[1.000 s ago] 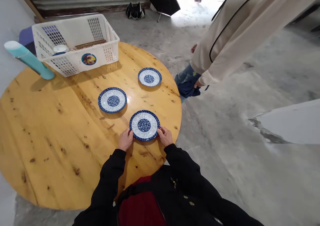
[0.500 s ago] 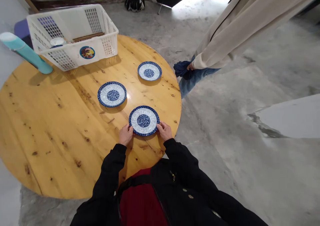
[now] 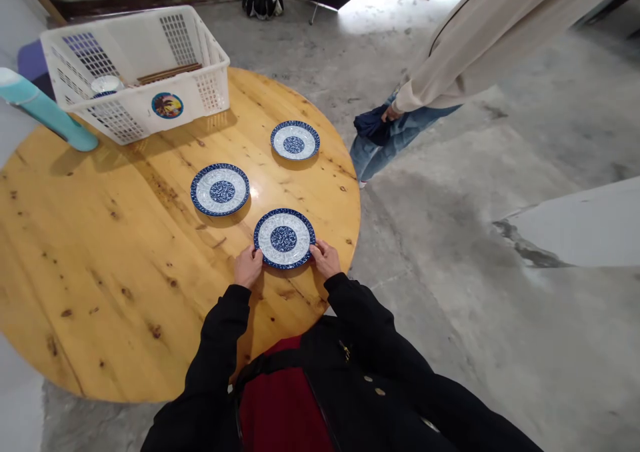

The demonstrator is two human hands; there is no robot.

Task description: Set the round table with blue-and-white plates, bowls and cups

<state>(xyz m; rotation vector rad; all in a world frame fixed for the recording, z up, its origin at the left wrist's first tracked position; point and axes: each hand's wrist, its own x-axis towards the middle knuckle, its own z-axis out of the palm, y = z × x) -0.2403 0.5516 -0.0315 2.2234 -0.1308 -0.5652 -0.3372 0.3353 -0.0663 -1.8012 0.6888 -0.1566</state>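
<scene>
Blue-rimmed plate (image 3: 283, 239) is sitting between the person's two hands, over the near right part of a round wooden table (image 3: 125, 252); whether its base is touching the wood cannot be told. The left hand (image 3: 249, 267) is pinching its left rim and the right hand (image 3: 325, 259) is pinching the opposite rim, thumbs pointing inward. Both forearms, in black sleeves (image 3: 220, 325), are reaching forward from the body. Beyond, a second plate (image 3: 220, 190) is lying to the left and a third plate (image 3: 295, 140) farther off. A white basket (image 3: 140, 112) is standing at the table's far side. Another person's hand (image 3: 391, 113) is holding a dark blue bundle (image 3: 371, 127).
</scene>
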